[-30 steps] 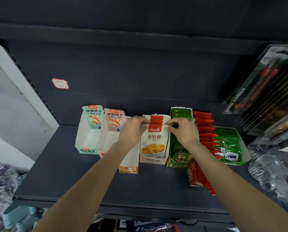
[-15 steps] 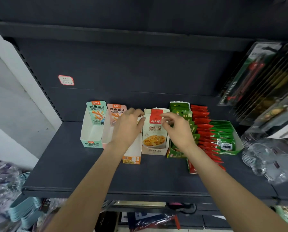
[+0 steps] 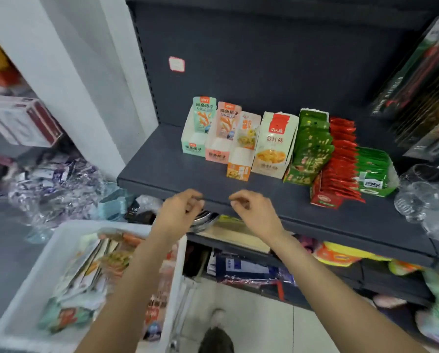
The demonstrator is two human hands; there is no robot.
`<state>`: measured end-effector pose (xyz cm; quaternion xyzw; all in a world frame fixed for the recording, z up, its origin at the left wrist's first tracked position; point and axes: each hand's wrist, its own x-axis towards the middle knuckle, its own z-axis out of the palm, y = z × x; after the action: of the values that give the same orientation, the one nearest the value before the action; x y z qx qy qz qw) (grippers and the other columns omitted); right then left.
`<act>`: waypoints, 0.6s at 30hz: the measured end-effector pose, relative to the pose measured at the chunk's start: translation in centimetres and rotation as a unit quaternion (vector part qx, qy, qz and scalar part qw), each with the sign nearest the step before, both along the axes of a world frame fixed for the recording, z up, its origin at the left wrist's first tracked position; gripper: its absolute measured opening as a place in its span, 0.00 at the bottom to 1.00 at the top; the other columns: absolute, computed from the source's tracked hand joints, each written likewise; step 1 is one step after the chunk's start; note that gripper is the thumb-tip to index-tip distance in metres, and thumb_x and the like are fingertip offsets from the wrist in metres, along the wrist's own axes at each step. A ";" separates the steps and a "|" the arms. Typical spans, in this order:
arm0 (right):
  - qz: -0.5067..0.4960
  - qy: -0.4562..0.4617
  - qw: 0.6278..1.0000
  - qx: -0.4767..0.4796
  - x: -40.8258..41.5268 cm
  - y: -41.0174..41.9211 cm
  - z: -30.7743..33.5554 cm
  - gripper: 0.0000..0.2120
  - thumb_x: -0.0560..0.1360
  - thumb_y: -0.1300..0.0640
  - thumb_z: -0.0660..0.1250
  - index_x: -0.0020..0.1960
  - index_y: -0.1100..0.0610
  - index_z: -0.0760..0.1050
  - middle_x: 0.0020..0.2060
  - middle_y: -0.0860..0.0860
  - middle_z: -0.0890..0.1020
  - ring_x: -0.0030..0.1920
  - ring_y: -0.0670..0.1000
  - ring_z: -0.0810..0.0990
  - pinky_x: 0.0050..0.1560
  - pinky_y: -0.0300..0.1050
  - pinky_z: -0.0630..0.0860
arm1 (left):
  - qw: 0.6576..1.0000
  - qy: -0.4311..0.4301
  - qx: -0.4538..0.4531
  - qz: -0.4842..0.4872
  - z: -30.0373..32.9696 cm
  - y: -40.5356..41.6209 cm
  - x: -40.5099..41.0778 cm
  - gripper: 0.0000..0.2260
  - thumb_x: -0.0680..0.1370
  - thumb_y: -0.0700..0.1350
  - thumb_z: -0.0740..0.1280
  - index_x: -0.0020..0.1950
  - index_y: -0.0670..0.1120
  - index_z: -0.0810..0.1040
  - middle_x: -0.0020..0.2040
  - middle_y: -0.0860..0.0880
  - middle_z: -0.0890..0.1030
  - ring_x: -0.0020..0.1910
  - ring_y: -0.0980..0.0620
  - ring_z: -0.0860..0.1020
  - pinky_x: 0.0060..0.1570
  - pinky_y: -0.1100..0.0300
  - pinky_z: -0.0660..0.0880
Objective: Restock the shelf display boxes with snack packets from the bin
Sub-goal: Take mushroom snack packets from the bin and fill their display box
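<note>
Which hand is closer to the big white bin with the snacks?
Left. The left hand hovers just above the white bin's far corner; the right hand is farther right, before the shelf edge.

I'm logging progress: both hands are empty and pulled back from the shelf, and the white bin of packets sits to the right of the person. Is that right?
Not quite. The head view shows the bin at the person's lower left, not the right. The rest holds: the left hand and right hand hold nothing and hover in front of the shelf edge.

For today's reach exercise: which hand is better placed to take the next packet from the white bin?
Probably the left hand: it hangs empty directly above the white bin, while the right hand sits farther from it.
</note>
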<state>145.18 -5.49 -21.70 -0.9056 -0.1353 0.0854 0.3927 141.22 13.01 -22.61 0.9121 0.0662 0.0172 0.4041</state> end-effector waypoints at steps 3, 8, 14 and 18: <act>0.024 0.046 0.999 0.010 -3.8 3.0 -1.7 0.12 0.78 0.59 0.63 0.60 0.56 0.76 0.51 0.51 0.82 0.50 0.48 0.79 0.53 0.40 0.73 | 0.999 0.033 -0.020 0.034 -1.5 3.0 -5.5 0.06 0.78 0.42 0.64 0.53 0.48 0.78 0.40 0.49 0.78 0.39 0.52 0.76 0.41 0.61 0.71; 0.078 0.070 0.994 0.005 -8.7 9.4 -3.8 0.14 0.78 0.58 0.63 0.63 0.56 0.73 0.53 0.52 0.82 0.52 0.50 0.79 0.52 0.42 0.72 | 0.993 0.045 -0.026 0.105 -3.7 9.1 -13.4 0.10 0.78 0.38 0.63 0.45 0.54 0.75 0.37 0.50 0.79 0.36 0.48 0.78 0.36 0.63 0.72; 0.112 0.119 0.987 -0.005 -12.2 17.4 -6.1 0.15 0.78 0.58 0.63 0.64 0.58 0.73 0.59 0.52 0.79 0.58 0.50 0.77 0.56 0.40 0.69 | 0.974 0.145 -0.019 0.174 -6.5 17.7 -18.3 0.09 0.78 0.40 0.61 0.56 0.45 0.78 0.48 0.45 0.81 0.45 0.49 0.77 0.41 0.62 0.70; 0.090 0.117 0.989 -0.031 -13.3 22.7 -7.5 0.15 0.78 0.56 0.63 0.64 0.57 0.73 0.61 0.52 0.77 0.59 0.50 0.76 0.58 0.42 0.69 | 0.973 0.155 -0.016 0.170 -7.6 23.5 -19.1 0.09 0.78 0.40 0.63 0.57 0.43 0.78 0.51 0.44 0.82 0.50 0.47 0.80 0.43 0.63 0.71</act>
<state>131.92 17.18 -29.20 -0.8852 -0.1667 0.2298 0.3685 122.13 36.48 -30.20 0.8724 0.2824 -0.0566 0.3948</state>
